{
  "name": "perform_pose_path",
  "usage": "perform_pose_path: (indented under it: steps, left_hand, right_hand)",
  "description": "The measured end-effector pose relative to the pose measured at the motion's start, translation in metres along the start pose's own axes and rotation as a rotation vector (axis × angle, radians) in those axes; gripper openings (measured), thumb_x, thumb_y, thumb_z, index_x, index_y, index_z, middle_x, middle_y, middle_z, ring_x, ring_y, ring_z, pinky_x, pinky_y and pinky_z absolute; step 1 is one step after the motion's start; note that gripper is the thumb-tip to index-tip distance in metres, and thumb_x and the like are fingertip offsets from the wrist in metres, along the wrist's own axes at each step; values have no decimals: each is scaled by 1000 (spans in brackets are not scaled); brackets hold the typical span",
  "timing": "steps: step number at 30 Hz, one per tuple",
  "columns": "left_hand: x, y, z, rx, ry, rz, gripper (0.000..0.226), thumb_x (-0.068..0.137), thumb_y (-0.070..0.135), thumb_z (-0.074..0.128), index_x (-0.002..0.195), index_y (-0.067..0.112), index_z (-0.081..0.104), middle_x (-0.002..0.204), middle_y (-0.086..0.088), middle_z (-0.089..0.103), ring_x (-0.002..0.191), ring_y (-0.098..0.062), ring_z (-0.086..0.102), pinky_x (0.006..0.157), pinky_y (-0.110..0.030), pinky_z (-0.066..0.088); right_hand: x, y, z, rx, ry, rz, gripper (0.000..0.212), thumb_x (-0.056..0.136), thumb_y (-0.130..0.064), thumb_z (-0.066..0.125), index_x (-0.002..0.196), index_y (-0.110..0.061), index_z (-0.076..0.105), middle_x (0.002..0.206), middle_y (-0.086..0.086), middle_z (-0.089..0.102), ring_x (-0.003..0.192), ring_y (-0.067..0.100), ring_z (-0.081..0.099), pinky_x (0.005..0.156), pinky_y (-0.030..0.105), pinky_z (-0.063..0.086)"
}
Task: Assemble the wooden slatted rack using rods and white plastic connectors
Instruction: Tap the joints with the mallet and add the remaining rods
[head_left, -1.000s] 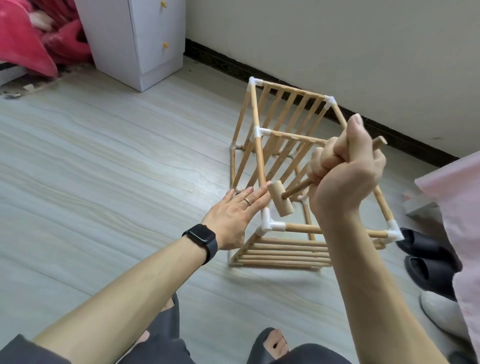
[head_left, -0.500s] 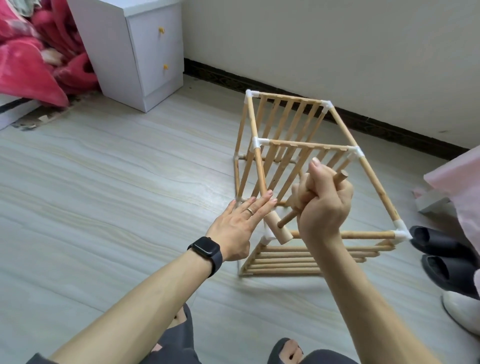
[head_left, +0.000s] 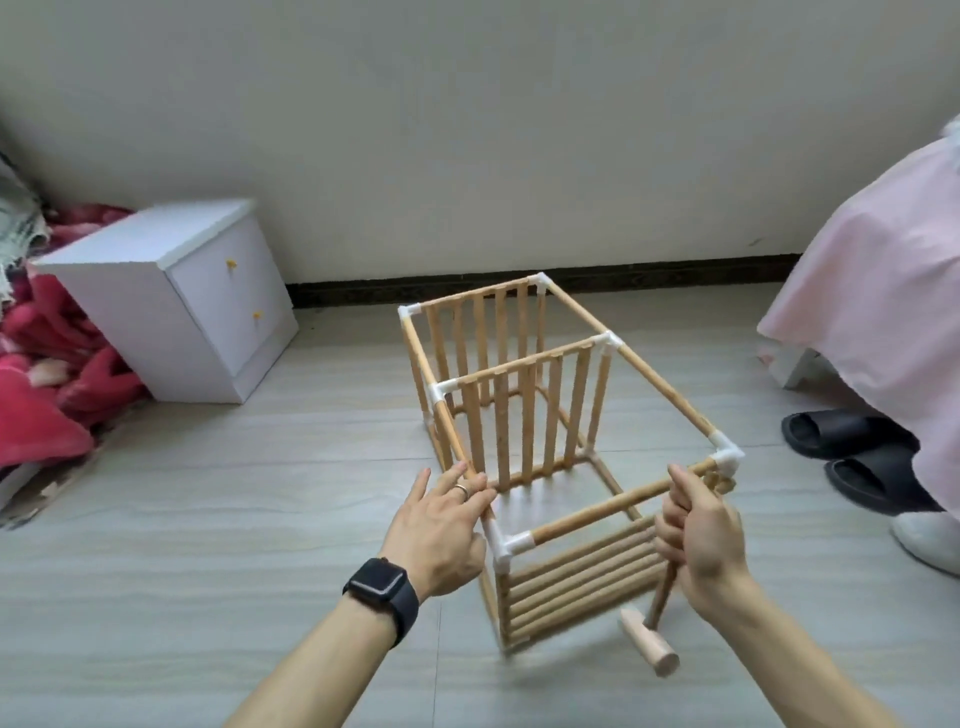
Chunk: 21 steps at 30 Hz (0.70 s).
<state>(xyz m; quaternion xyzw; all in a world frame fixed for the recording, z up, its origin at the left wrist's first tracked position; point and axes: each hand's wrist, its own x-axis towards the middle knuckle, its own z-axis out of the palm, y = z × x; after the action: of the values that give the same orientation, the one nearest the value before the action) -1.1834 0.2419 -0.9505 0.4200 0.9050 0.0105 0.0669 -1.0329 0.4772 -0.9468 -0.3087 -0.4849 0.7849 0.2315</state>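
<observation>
The wooden slatted rack (head_left: 524, 410) stands on the floor as a box of rods joined by white plastic connectors (head_left: 503, 543), with slatted panels at the far end, the middle and the near side. My left hand (head_left: 441, 525) lies flat with straight fingers against the rack's left top rod near the front corner connector. My right hand (head_left: 698, 535) grips the handle of a small wooden mallet (head_left: 649, 642), whose head hangs down near the floor beside the rack's near side. The hand is close to the front top rod (head_left: 618, 506).
A white two-drawer cabinet (head_left: 171, 301) stands at the left by the wall, with red bedding (head_left: 47, 384) beside it. Pink fabric (head_left: 872, 291) hangs at the right over black slippers (head_left: 857, 447) and a white shoe (head_left: 930, 540). The floor is pale wood-look planks.
The view has tilted up and the rack now appears upright. My right hand has swung the mallet from raised over the corner connector to hanging head-down. My left hand stays on the left rod.
</observation>
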Motion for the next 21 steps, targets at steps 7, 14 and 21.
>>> perform_pose_path:
  steps: [7,14,21]
  left_hand:
    - [42,53,-26,36,-162,59,54,100,62,30,122,30,67,131,-2,64,135,-22,44,119,-52,23]
    - [62,95,-1,-64,-207,64,34,106,52,32,105,22,49,85,0,60,75,-21,61,71,-40,56]
    - [40,49,14,-65,-143,108,32,102,60,27,98,33,43,80,6,58,70,-13,59,66,-32,56]
  right_hand:
    - [37,6,-79,-233,246,98,50,99,-54,55,104,-4,59,86,11,63,40,5,28,33,20,23]
    - [72,-13,-84,-489,199,41,69,85,-79,54,129,-26,53,96,4,55,57,12,40,40,26,33]
    - [72,-6,-80,-787,132,-38,42,76,-69,54,91,-31,64,82,-3,70,70,16,63,55,31,43]
